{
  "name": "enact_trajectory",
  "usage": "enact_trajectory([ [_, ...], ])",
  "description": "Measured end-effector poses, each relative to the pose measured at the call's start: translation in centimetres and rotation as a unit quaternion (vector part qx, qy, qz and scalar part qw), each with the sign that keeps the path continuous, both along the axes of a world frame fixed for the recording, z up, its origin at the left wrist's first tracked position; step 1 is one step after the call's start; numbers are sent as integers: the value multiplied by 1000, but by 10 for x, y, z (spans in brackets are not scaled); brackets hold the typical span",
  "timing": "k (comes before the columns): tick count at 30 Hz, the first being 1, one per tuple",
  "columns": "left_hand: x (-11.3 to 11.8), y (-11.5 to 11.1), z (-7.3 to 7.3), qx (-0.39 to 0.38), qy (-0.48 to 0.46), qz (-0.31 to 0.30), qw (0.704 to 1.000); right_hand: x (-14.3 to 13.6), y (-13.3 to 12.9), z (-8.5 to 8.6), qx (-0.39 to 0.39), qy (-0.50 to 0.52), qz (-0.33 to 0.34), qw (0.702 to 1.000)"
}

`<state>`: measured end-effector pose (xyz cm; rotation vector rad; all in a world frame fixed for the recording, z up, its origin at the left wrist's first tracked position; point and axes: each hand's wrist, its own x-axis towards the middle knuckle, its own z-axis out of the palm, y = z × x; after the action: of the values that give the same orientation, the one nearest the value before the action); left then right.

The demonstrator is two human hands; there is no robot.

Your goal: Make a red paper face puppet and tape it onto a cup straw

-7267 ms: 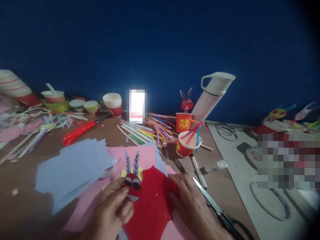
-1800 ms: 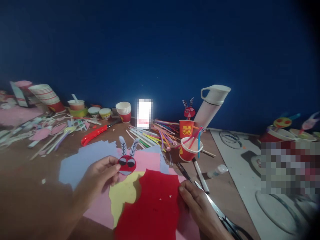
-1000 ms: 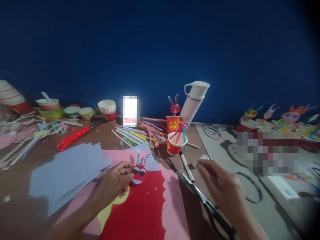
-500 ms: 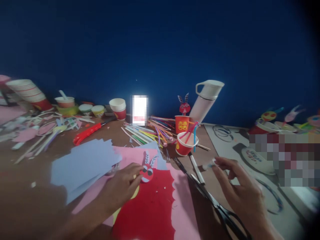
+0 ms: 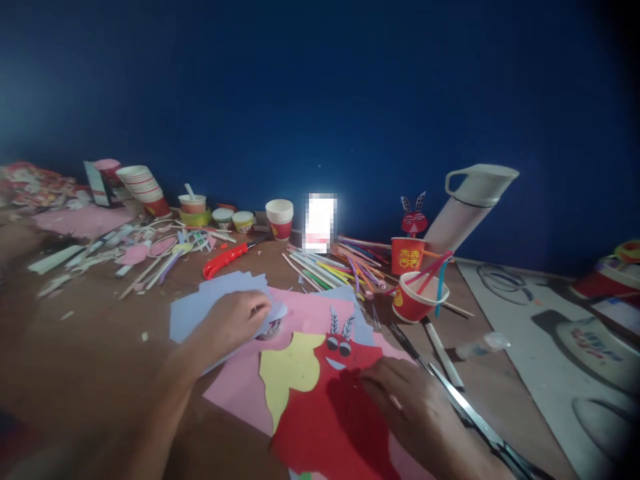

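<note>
My left hand (image 5: 240, 317) is closed at the right edge of the pale blue paper sheets (image 5: 193, 307), its fingers appearing to pinch a sheet. Close under those fingers a round roll (image 5: 271, 329) partly shows. My right hand (image 5: 413, 403) hovers low over the red paper (image 5: 320, 427), fingers drawn together; what they hold, if anything, is hidden. Just beyond its fingertips lies a red paper bug face (image 5: 337, 347) with dark eyes, a white mouth and two patterned antennae. A yellow paper offcut (image 5: 290, 373) rests to its left.
Scissors (image 5: 480, 423), a white pen (image 5: 444, 353) and a small clear bottle (image 5: 484, 345) lie to the right. Behind stand red paper cups (image 5: 419, 300), a white flask (image 5: 465, 207) and colored sticks (image 5: 325, 267). A red-handled cutter (image 5: 225, 260) sits left of them.
My left hand has let go of the bug face and moved left onto the blue paper. My right hand has left the small bottle and come in over the red paper. The view has turned left.
</note>
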<state>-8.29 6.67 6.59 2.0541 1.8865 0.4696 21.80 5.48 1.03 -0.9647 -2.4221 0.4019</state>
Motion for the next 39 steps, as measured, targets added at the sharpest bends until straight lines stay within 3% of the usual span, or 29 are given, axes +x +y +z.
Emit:
enact_trajectory([
  [3,9,-7,-6,-52,44,-95,993,-10,-8,-9,5,-10,41,999],
  [9,12,-7,-23,-22,152,-71,986,-12,-20,-18,17,1,57,998],
  [14,12,-6,-35,-3,169,-62,984,-8,-16,-24,-7,4,36,999],
  [18,19,-7,-27,15,95,-39,995,-4,-14,-27,-52,16,19,998],
  [21,31,-8,-9,-4,-88,-44,995,-3,-13,-18,-110,58,6,992],
  [24,46,-7,5,-38,-282,-79,955,-7,-7,2,-210,133,-49,967],
  [26,54,-4,6,-46,-363,-117,923,-13,0,17,-276,209,-83,934],
  [29,65,4,2,-51,-432,-166,885,-25,13,36,-344,317,-54,882],
  [31,71,9,-2,-71,-471,-186,859,-33,20,41,-344,354,-24,869],
  [35,82,14,-10,-146,-551,-189,799,-44,29,33,-341,409,-6,847],
  [39,88,16,-23,-227,-641,-132,721,-46,34,15,-352,427,-3,833],
])
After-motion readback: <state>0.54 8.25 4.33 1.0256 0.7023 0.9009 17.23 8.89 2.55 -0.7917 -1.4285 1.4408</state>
